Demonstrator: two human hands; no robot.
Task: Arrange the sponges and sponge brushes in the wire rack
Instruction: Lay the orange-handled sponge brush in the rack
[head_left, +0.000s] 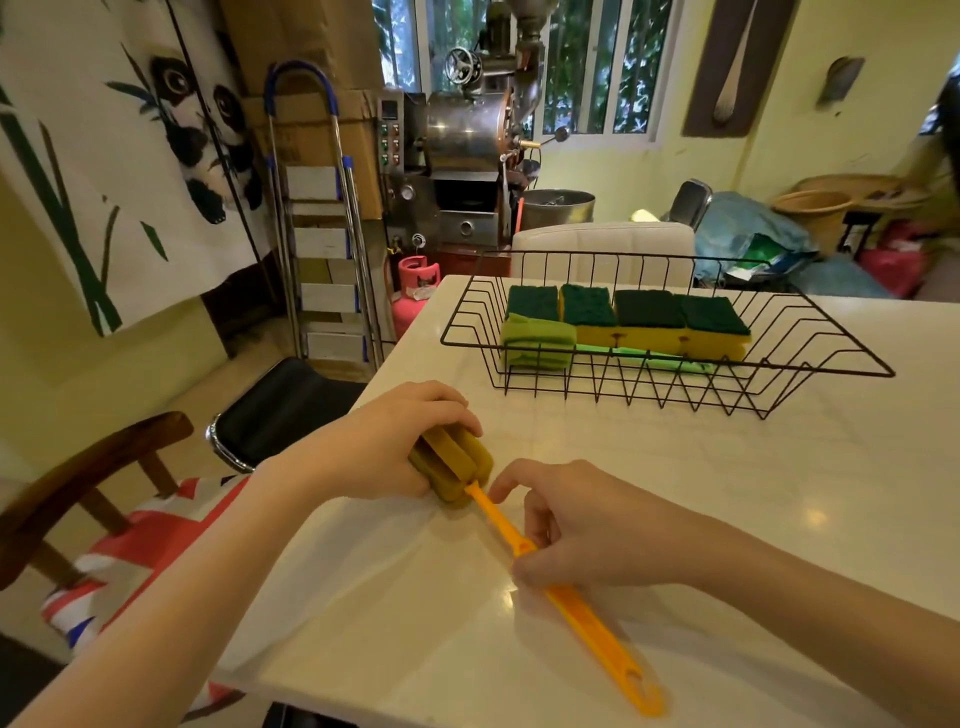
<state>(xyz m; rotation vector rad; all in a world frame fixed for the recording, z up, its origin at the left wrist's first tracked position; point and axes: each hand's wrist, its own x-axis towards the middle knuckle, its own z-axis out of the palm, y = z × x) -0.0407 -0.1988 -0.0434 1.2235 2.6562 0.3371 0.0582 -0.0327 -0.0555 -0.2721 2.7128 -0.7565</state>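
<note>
A sponge brush with an olive-yellow sponge head (460, 467) and a long orange handle (597, 631) lies on the white table near its front left edge. My left hand (384, 441) is closed around the sponge head. My right hand (582, 525) pinches the handle near its middle. Farther back stands the black wire rack (810, 384). Inside it several yellow sponges with green scouring tops (649, 317) sit in a row, and a green sponge brush (537, 343) lies in front of them with its green handle (660, 358) pointing right.
The white table (727, 493) stretches right of my hands and in front of the rack. Left of the table are a black stool (280, 410), a wooden chair (78, 483) with a flag cushion, a stepladder (322, 234) and a pink gas cylinder (413, 291).
</note>
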